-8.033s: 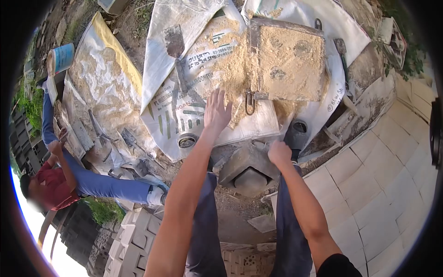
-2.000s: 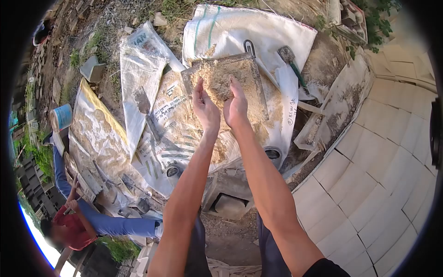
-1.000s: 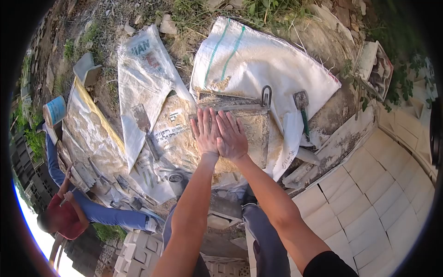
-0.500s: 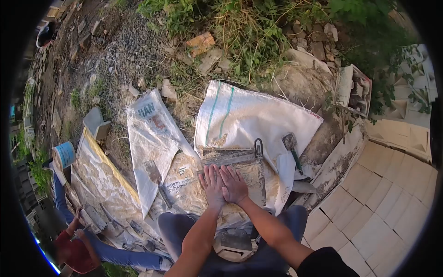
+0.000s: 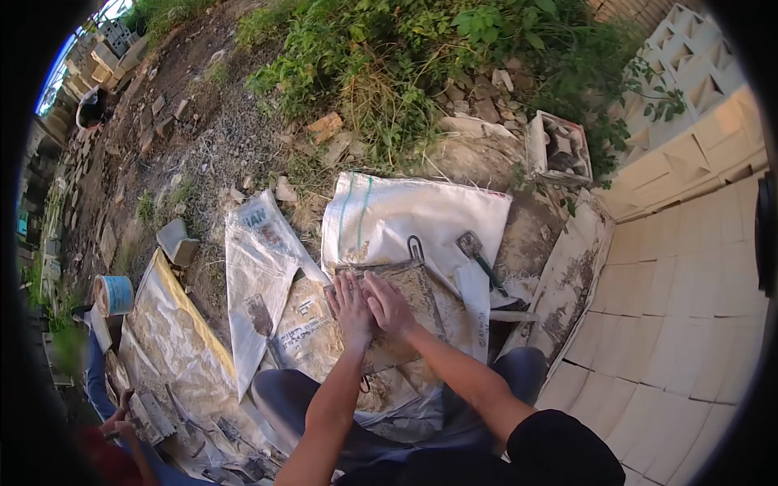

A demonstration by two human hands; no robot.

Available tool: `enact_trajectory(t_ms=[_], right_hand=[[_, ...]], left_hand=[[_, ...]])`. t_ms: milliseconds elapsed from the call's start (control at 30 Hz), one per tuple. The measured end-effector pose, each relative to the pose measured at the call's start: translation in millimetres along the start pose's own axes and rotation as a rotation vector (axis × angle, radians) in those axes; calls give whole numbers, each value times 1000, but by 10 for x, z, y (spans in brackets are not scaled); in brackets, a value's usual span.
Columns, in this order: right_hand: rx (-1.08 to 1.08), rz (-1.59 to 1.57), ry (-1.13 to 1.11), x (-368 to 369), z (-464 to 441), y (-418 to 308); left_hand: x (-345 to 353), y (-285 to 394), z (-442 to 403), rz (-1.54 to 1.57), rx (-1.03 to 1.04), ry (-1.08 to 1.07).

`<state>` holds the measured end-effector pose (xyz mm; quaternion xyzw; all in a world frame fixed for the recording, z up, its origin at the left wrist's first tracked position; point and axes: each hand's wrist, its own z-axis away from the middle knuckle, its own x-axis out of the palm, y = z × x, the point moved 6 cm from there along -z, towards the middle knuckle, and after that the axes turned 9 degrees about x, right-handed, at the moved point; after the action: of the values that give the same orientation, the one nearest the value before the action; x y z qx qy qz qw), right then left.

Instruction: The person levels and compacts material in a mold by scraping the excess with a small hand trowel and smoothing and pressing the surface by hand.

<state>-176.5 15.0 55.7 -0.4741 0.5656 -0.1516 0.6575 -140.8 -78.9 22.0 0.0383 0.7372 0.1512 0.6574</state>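
A square metal-edged mould [image 5: 421,304], covered in sandy material, lies on white sacks [image 5: 413,212] between my knees. My left hand [image 5: 352,311] lies flat on it with fingers stretched out and nothing held. Beside it, touching or slightly overlapping, my right hand [image 5: 391,304] also rests on the mould, fingers extended. A metal loop handle [image 5: 416,248] stands out at the mould's far edge. To the left lies a flat trowel [image 5: 259,316], and to the right a green-handled trowel [image 5: 480,257] rests on the sack.
At lower left a co-worker's hands [image 5: 123,417] are beside a second sack [image 5: 182,340]. A blue-and-white bucket [image 5: 113,296] stands at far left. Stacked pale tiles [image 5: 673,316] fill the right. A concrete block [image 5: 561,150] sits by green plants [image 5: 389,65] and rubble.
My hands, earlier cupped over the loose material, came down flat on the mould and remain there, the right shifting slightly. I have lowered with bent knees, and the view has tilted forward.
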Motion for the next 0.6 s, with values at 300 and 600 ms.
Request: enact_trajectory(t_ms=[300, 600], right_hand=[[704, 538, 37, -1513, 121, 2383], [847, 757, 6, -1632, 272, 2755]], left_hand=[[-1, -133, 400, 174, 93, 112], [83, -106, -328, 59, 21, 138]])
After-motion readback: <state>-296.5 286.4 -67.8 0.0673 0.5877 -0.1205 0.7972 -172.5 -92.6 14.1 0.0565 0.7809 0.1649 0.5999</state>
